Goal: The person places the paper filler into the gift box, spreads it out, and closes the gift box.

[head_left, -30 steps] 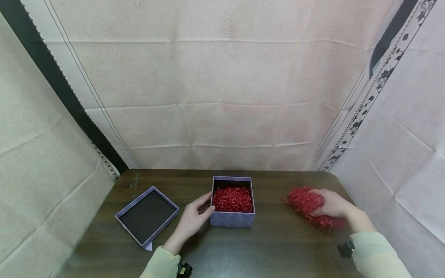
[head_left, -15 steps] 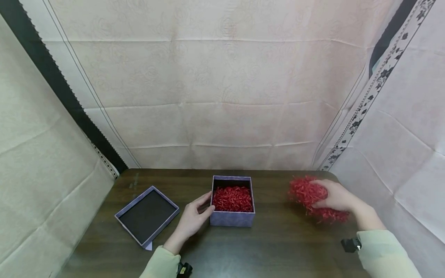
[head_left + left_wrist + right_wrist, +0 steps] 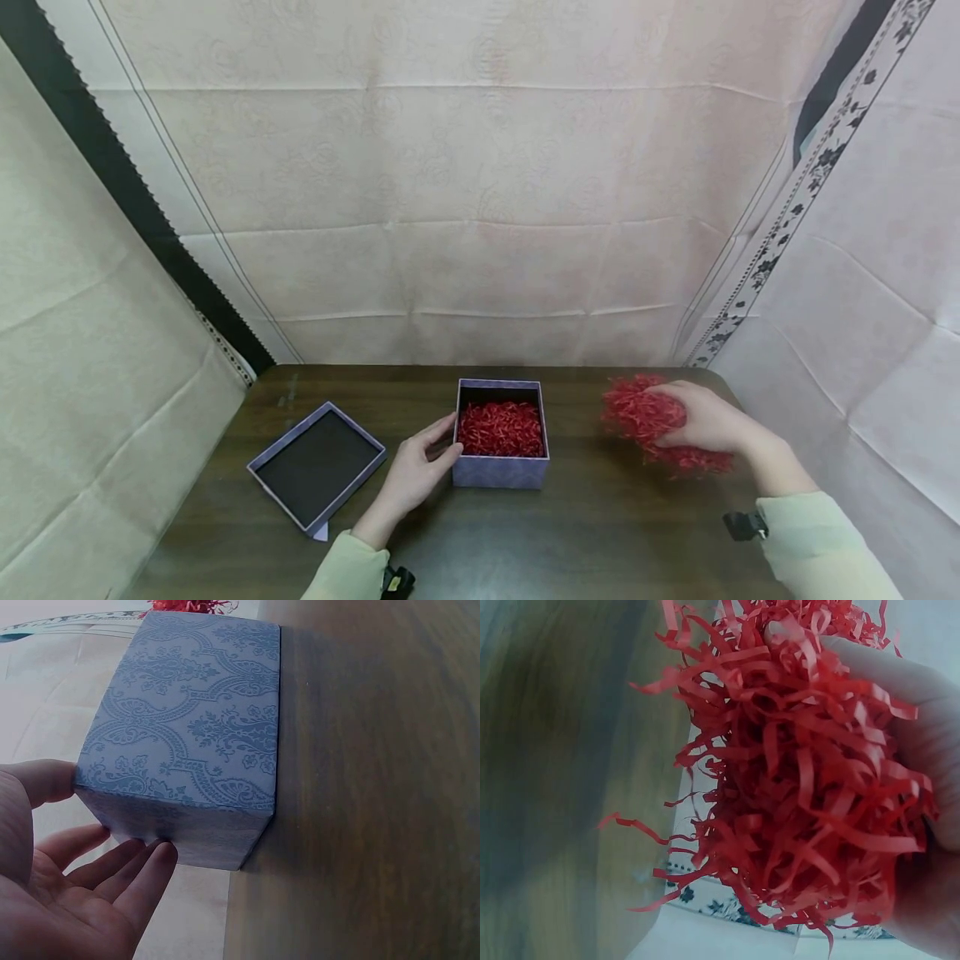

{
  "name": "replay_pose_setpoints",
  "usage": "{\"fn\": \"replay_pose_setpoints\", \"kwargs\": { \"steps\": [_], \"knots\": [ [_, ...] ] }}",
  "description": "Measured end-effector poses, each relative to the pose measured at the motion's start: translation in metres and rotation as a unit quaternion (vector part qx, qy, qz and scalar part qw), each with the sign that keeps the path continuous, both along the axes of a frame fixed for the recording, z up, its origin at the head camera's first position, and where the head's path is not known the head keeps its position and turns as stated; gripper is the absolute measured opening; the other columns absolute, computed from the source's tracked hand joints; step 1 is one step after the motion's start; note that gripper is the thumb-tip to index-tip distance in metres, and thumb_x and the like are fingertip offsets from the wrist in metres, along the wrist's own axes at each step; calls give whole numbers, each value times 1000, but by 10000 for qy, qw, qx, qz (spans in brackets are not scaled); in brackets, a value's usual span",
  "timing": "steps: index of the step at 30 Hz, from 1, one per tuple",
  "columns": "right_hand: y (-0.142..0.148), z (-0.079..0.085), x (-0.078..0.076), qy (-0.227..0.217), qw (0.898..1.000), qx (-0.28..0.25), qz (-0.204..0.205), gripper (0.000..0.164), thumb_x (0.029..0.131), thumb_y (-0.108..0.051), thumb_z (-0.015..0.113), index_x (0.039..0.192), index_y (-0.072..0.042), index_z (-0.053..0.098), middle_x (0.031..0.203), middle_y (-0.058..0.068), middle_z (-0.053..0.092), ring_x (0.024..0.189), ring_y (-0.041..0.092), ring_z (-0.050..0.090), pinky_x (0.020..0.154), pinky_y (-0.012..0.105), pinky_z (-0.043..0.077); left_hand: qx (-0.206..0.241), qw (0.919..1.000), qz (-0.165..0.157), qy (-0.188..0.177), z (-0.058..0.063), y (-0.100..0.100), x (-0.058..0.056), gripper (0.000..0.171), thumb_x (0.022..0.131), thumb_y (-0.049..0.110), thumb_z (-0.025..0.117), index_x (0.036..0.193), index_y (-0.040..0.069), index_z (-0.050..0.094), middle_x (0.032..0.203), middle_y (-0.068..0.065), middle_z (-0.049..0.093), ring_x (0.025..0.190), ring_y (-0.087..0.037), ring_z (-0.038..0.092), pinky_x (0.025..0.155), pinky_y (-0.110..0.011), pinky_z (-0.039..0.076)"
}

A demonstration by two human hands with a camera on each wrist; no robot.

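Note:
A purple patterned box (image 3: 501, 473) stands upright, and red shredded paper (image 3: 501, 430) lies inside it below the rim. My left hand (image 3: 417, 468) rests against the box's left side, thumb at the near corner and fingers along the wall. The left wrist view shows the fingertips (image 3: 166, 851) touching that box (image 3: 195, 705). On the right, my right hand (image 3: 708, 419) grips a large loose clump of red shredded paper (image 3: 645, 417) over the table. Strands of the clump (image 3: 802, 765) hide most of the fingers in the right wrist view.
A purple-edged lid (image 3: 318, 468) with a black inside lies upturned on the left of the brown wooden table (image 3: 577, 533). A small pale tab (image 3: 321, 532) shows at its near corner. Pale cloth (image 3: 480, 275) hangs behind the table and at both sides.
My right hand has lifted the clump of shredded paper off its earlier spot and now moves it slightly left. The left hand, box and lid stay put.

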State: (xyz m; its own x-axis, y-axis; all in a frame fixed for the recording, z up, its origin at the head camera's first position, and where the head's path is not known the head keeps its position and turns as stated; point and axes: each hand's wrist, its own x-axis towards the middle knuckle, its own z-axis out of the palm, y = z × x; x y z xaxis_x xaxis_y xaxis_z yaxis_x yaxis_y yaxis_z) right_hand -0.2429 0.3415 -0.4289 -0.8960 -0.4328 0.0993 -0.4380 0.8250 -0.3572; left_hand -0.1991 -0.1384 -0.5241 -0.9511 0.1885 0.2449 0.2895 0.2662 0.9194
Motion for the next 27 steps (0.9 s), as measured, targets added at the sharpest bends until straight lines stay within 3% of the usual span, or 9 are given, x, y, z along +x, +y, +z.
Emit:
{"fn": "replay_pose_setpoints", "kwargs": {
  "steps": [8,27],
  "knots": [
    [-12,2,-2,-84,9999,40,64,82,72,-30,97,144,-6,65,144,26,61,131,51,57,106,72,47,-153,9999,-1,-43,1,-1,1,54,103,9,72,153,-3,55,157,-18,54,140,-35,57,106,-43,55],
    [-48,3,4,-203,9990,-132,373,79,74,-34,97,144,-13,66,144,17,62,132,44,58,107,69,49,-147,9999,6,-16,0,-1,1,54,103,8,72,153,-3,55,157,-20,54,139,-37,57,106,-45,55]
  ]
}}
